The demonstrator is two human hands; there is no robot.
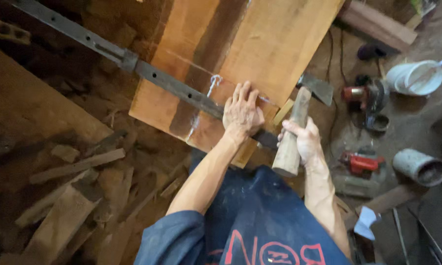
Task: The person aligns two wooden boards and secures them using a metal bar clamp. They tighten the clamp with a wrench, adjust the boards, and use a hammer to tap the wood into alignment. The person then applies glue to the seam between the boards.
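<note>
My left hand (pixel 241 112) lies flat, fingers spread, on the near edge of a set of reddish wooden boards (pixel 275 44), pressing over a long dark metal bar clamp (pixel 172 86) that crosses them diagonally. My right hand (pixel 304 142) grips the wooden handle of a hatchet (pixel 304 105), its steel head raised just right of the boards' corner. A small pale wooden wedge (pixel 283 112) sits at the board edge between the two hands. White chalk marks run across the boards.
Wood offcuts and slats (pixel 69 196) litter the floor at left. At right lie red power tools (pixel 363 95), a white bucket (pixel 416 77), a grey pipe section (pixel 421 167) and a plank (pixel 378 22).
</note>
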